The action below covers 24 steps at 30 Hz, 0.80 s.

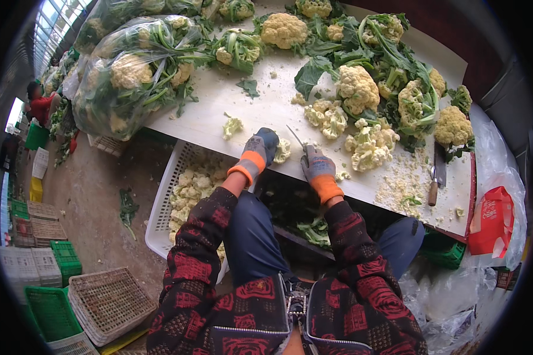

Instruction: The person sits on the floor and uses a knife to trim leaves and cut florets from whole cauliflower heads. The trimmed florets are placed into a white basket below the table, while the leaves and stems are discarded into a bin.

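My gloved right hand [319, 167] grips a small knife [296, 136], its thin blade pointing up and left over the white tabletop [204, 111]. Close by on the left, my gloved left hand [261, 148] has its fingers curled at a cauliflower floret [282, 151]; the fingers hide whether it is held or only touched. Another floret [232, 126] lies beyond the left hand. Cut cauliflower pieces [371, 144] rest to the right of the knife hand. Below my left forearm stands a white perforated basket [157, 230] filled with florets [191, 191].
Untrimmed cauliflower heads [359, 88] with leaves crowd the table's far right. A clear plastic bag of cauliflowers [129, 84] sits at the left. A wooden-handled cleaver [439, 171] lies near the right edge. Stacked crates [109, 301] stand at lower left. A person [41, 104] is in the distance.
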Motion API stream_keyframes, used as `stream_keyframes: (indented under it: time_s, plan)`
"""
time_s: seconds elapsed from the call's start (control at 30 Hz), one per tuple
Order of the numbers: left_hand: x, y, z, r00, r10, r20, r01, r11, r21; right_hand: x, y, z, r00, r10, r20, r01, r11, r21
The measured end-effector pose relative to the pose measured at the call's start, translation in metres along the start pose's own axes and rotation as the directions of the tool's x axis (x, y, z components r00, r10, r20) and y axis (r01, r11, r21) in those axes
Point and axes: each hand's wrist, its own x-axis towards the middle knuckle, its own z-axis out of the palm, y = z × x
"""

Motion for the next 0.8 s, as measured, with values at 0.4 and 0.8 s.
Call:
stream_keyframes:
  time_s: [0.4,0.8]
  plan:
    - [0.002,-0.030,-0.001,0.998,-0.009,-0.065,0.000,0.991,-0.137,-0.034,0.002,-0.006,0.980,-0.196,-0.048,0.200,0.926,0.321]
    - [0.003,-0.051,0.006,0.958,-0.268,-0.101,0.232,0.933,-0.276,-0.020,-0.026,0.013,0.986,-0.141,0.085,0.129,0.983,0.130]
